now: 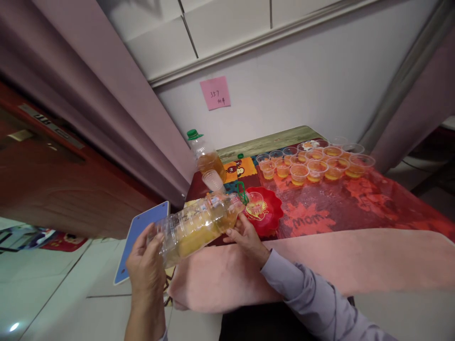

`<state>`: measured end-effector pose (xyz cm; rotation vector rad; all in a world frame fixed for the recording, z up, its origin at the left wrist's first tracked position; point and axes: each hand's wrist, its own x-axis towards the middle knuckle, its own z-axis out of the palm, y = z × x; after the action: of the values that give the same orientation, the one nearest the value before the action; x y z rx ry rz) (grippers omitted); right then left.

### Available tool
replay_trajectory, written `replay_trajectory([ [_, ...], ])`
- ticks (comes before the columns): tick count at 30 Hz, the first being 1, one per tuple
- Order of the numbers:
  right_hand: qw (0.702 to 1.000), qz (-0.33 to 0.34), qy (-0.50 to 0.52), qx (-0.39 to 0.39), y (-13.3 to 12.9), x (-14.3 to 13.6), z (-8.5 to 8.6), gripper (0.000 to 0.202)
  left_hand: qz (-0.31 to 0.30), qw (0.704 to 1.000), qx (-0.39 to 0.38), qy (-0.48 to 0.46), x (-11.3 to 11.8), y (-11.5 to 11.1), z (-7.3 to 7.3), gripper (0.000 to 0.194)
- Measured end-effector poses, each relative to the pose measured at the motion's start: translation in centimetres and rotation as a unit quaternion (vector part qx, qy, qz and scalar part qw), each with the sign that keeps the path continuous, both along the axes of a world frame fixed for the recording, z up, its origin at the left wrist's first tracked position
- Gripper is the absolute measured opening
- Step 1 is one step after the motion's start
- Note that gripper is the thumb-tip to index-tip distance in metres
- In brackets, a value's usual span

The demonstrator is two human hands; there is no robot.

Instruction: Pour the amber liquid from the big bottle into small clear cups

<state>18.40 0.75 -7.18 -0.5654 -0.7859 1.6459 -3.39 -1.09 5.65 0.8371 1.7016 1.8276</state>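
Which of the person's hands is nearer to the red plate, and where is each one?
Right. The right hand is beside the near left edge of the red plate; the left hand is farther left, holding the bottom end of the tilted bottle.

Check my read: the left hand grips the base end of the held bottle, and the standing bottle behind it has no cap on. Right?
Not quite: the head view shows a green cap on the standing bottle. The left hand does grip the base end of the held bottle.
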Motion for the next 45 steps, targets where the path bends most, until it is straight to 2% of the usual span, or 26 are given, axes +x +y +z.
replay_trajectory([
  [7, 1.000, -0.001, 0.006, -0.001, 0.09, -0.15, -0.16, 0.081, 0.002, 1.000, -0.004, 0.009, -0.21, 0.12, -0.04, 0.065],
  [27, 1.000, -0.005, -0.002, -0.002, 0.07, -0.18, -0.14, 0.079, -0.002, 1.000, -0.008, 0.020, 0.18, 0.06, 0.43, 0.061],
  [45, 1.000, -0.003, 0.000, -0.004, -0.10, 0.07, 0.21, 0.078, -0.001, 0.999, -0.011, 0.047, -0.19, 0.03, 0.20, 0.059],
])
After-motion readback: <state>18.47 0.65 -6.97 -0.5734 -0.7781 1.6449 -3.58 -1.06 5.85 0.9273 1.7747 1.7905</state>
